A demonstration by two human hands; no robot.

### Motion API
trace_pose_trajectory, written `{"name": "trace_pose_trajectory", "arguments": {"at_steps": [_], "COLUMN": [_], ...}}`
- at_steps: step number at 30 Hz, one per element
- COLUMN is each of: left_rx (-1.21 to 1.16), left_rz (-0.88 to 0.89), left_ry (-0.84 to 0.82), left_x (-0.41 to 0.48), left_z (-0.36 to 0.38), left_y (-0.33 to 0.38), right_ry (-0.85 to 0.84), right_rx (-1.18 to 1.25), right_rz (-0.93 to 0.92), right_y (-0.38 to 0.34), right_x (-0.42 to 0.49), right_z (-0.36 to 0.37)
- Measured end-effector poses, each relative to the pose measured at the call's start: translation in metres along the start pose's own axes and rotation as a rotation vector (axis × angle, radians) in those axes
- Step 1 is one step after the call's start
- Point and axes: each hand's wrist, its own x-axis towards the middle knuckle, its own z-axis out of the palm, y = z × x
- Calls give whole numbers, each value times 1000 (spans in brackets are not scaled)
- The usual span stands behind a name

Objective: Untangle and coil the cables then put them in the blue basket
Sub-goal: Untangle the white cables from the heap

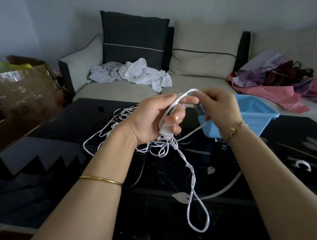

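Glossy black glass table [52,167] with floral print, near half bare, blue plastic basket [258,118] at far right edge, sofa [118,90] just behind. Left hand [154,117] grips the flat white cable [199,211] and its boxy white plug [165,130], fingers curled; right hand [218,110] pinches the cable's arched top. The cable runs roughly vertical through the left palm, a long narrow loop hanging toward the near edge; the tangle of white and black cables [114,123] lies mid-table.

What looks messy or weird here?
The white cables lie in a knotted heap on the black table, with one loop dangling below the left hand. Crumpled clothes are strewn over the sofa behind.
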Motion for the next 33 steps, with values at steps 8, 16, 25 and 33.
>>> {"name": "trace_pose_trajectory", "arguments": {"at_steps": [8,16,25,33], "left_rx": [-503,64,1065,600], "left_rz": [277,417,104,-234], "left_ry": [216,709,405,199], "left_x": [6,8,2,-2], "left_z": [-17,-21,-12,-4], "left_y": [6,-7,-21,-10], "right_ry": [-549,-860,-279,-114], "right_rx": [-64,-413,-662,-625], "right_rz": [91,4,-166,-215], "right_y": [19,-9,-17,19], "right_x": [-45,-45,-21,-8], "right_z": [54,34,-5,-3]}}
